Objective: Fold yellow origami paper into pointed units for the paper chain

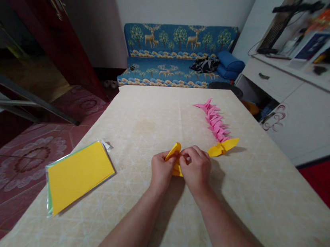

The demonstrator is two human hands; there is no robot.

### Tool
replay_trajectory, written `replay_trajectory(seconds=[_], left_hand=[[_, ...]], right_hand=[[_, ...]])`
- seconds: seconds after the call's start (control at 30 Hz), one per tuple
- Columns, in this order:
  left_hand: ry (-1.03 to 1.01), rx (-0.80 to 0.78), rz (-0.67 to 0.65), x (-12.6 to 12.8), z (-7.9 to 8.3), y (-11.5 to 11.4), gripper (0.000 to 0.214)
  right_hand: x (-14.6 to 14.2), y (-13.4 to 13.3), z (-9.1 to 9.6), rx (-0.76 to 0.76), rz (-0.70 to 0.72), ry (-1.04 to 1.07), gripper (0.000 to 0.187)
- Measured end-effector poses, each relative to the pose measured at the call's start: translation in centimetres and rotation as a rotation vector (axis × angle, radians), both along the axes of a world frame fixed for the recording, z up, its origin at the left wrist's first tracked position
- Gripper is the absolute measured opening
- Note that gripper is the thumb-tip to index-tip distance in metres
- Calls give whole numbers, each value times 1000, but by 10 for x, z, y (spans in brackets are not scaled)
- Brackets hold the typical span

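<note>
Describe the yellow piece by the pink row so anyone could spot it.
On the pale table, right of centre, lies the folded pink row. At its near end, beside the right hand, sits the yellow piece. Colour sets it apart from the row; lying unheld distinguishes it from the yellow paper in the left hand.

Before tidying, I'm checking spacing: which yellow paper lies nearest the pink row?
The winged piece at its near end; another folded piece is held, the flat sheet leftmost.

The table [269, 190] bears yellow sheets [81, 176], pink origami [215, 121] and yellow origami [222, 148].
</note>
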State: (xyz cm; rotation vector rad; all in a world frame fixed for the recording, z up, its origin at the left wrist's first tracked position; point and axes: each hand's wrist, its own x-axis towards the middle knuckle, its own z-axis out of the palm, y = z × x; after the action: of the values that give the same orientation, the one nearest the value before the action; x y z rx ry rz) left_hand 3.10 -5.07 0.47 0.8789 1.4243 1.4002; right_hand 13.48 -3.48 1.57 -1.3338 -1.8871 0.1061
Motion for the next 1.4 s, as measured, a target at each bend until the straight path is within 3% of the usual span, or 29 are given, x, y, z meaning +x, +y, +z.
replay_trajectory(seconds=[0.17, 0.53, 0.77, 1.17, 1.3, 1.4], left_hand=[[12, 64, -46, 2, 3, -2, 23], [-274, -27, 4, -3, 10, 0, 20], [-261, -2, -109, -7, 17, -2, 21], [-274, -29, -23, -10, 6, 2, 30], [-240, -77, -13, -13, 4, 4, 30], [-255, -124, -72, -16, 8, 5, 28]], right_hand=[[0, 1, -1, -5, -42, -73, 14], [-1, -6, 6, -28, 53, -66, 20], [-1, -9, 10, -33, 42, -110, 19], [-2, -15, 16, -86, 109, -96, 16], [0, -15, 19, -150, 178, -29, 20], [4, -10, 17, -250, 263, 178, 26]])
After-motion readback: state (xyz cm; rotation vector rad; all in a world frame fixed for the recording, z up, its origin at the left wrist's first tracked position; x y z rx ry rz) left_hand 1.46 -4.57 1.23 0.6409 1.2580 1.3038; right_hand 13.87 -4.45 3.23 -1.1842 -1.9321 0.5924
